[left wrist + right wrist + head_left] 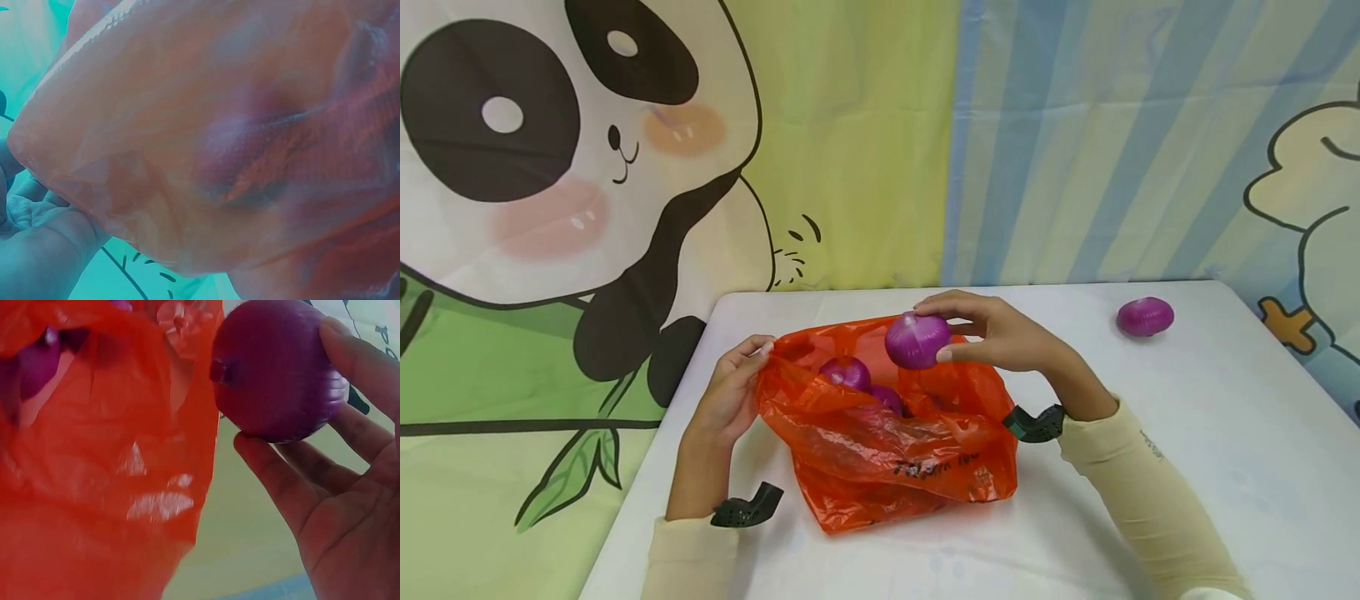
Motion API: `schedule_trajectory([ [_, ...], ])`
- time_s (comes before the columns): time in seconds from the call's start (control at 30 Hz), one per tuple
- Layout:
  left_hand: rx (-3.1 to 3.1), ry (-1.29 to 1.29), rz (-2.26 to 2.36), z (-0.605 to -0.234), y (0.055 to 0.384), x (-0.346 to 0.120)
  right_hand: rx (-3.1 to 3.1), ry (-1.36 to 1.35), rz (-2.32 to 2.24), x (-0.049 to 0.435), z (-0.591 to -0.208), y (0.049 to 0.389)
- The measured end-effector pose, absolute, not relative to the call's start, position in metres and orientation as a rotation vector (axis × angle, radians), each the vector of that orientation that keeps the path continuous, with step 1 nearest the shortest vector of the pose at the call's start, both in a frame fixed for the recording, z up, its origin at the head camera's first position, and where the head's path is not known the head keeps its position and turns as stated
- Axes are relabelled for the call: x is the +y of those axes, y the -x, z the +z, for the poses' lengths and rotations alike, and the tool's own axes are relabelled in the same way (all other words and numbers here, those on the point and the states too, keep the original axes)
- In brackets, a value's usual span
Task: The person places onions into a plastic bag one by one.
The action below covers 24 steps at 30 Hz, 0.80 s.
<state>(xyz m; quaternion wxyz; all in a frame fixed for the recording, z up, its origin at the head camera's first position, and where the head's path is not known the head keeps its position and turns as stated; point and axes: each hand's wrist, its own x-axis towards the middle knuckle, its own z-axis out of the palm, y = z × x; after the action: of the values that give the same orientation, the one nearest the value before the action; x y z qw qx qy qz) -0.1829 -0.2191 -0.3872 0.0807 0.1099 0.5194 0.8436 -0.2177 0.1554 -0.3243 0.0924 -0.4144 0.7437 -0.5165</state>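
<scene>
A red plastic bag (pixel 917 454) with dark printing lies on the table, its mouth spread. Inside it sit a purple onion (pixel 847 372) and a second onion (pixel 887 398) partly covered by the film. My left hand (pixel 730 392) pinches the bag's left rim between thumb and fingers. Above the opening, my right hand (pixel 1000 332) holds another purple onion (pixel 917 340) by its sides. In the right wrist view, thumb and fingertips curl round this onion (pixel 275 375), its stubby end facing the bag (pixel 112 481). Through the film in the left wrist view, the contents look blurred.
One more purple onion (pixel 1145 317) lies apart at the right rear of the white table (pixel 1187 417). Behind the table hangs a printed curtain (pixel 865 150) with a panda and stripes. Dark wrist cameras sit on both wrists.
</scene>
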Motion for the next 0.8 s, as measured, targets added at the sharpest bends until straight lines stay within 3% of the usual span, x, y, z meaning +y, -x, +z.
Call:
schedule_trajectory([
  [0.6, 1.529, -0.331, 2.52, -0.385, 0.182, -0.217, 2.16, 1.318, -1.292, 0.073, -0.326, 0.231],
  [0.8, 1.548, -0.312, 2.523, -0.384, 0.183, -0.216, 2.26, 1.234, -1.25, 0.051, -0.325, 0.233],
])
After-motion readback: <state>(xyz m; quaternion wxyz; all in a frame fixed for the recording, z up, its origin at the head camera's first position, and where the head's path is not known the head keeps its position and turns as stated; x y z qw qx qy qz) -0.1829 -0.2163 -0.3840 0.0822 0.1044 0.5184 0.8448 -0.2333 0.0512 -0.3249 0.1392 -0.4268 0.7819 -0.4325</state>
